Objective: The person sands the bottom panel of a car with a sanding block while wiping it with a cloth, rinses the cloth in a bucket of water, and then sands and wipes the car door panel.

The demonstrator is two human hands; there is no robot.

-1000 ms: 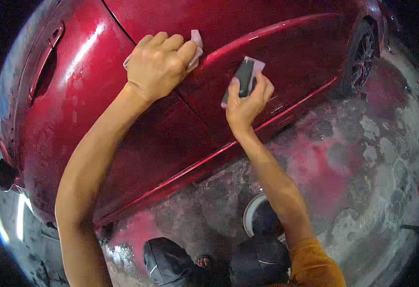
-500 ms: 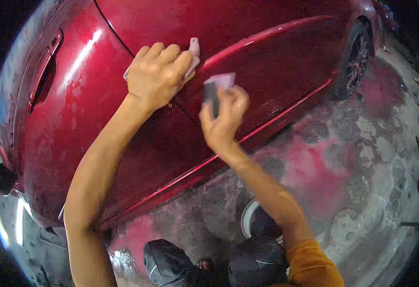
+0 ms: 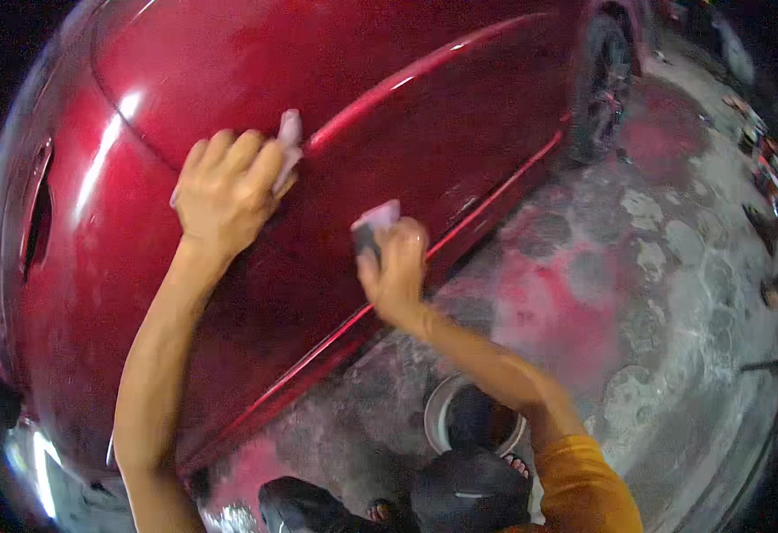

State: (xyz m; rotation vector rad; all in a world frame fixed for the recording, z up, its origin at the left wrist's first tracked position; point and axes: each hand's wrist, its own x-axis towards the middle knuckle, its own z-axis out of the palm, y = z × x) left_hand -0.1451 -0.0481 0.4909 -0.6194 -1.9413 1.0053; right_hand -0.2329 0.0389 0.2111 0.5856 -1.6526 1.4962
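The side of a red car (image 3: 318, 195) fills the view in front of me. My left hand (image 3: 227, 191) is closed over a pale pinkish cloth (image 3: 289, 133) and rests against the upper door panel, with cloth showing at both sides of the fist. Lower and to the right, my right hand (image 3: 396, 271) grips a small dark block (image 3: 366, 238) with a pale pink sheet (image 3: 380, 215) on it. Slight blur hides whether the block touches the paint. A raised body line (image 3: 398, 82) runs along the panel, beyond both hands.
A door handle (image 3: 38, 211) is at the far left, a wheel (image 3: 604, 84) at the upper right. A white-rimmed round tub (image 3: 436, 416) stands beside my knees (image 3: 469, 489). Pink-red patches stain the grey floor (image 3: 655, 391). Various items (image 3: 766, 169) lie at the right edge.
My view has shifted, so the car appears further left. My right hand with the block has moved down the panel, away from my left hand. My left hand keeps its grip on the cloth.
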